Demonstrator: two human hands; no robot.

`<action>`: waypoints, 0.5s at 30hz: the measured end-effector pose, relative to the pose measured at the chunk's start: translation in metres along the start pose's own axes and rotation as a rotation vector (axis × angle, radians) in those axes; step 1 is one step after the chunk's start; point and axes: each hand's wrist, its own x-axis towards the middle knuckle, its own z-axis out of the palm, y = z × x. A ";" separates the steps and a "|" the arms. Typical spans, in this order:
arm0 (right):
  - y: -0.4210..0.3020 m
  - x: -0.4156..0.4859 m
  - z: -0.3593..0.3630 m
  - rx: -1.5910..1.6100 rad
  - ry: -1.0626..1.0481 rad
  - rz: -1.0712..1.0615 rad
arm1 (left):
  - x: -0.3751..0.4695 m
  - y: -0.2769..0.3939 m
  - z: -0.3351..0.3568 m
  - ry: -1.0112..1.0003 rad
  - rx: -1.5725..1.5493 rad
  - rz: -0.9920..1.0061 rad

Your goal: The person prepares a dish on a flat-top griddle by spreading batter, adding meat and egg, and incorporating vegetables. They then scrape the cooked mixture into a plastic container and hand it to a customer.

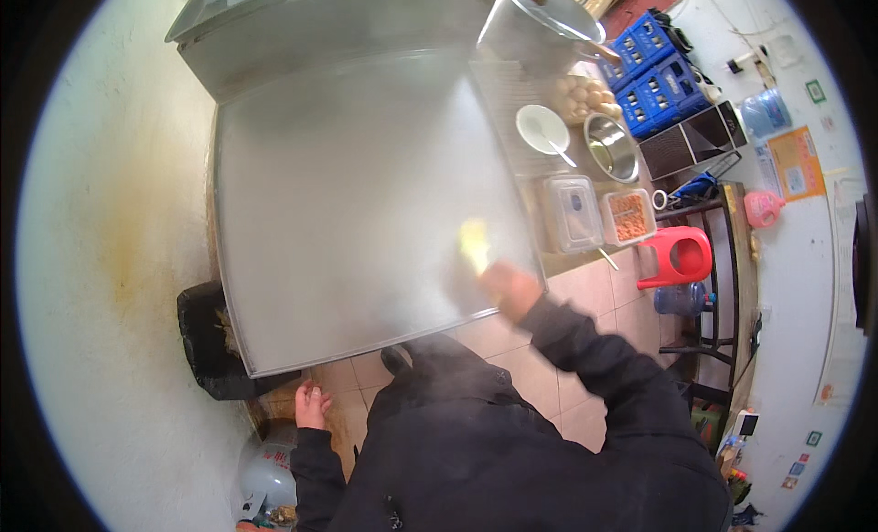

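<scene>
My right hand (511, 289) grips a small yellow item (475, 247), too blurred by motion to name. It is over the front right part of a wide stainless-steel worktop (357, 210) with a raised rim; whether it touches the metal I cannot tell. A pale haze like steam hangs above the surface. Down by my side, my left hand (313, 403) holds nothing, its fingers loosely curled and a little apart. It is below the worktop's front left corner, near a bin lined with a black plastic bag (206, 347).
On the right-hand counter are eggs (583, 97), a white bowl (542, 129) with a utensil, a steel pot (610, 148), a lidded plastic container (573, 215) and an orange-brown chopped filling (627, 216). A large pot (549, 18) stands behind; a red stool (679, 256) sits right.
</scene>
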 end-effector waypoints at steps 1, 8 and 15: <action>-0.028 -0.024 0.004 0.189 0.096 -0.203 | -0.003 -0.002 0.006 -0.034 0.033 0.010; -0.017 -0.026 -0.050 0.554 0.477 -0.096 | -0.007 0.005 0.067 -0.243 0.093 -0.014; 0.181 -0.036 -0.167 0.803 0.813 0.222 | -0.033 0.010 0.131 -0.192 0.019 -0.042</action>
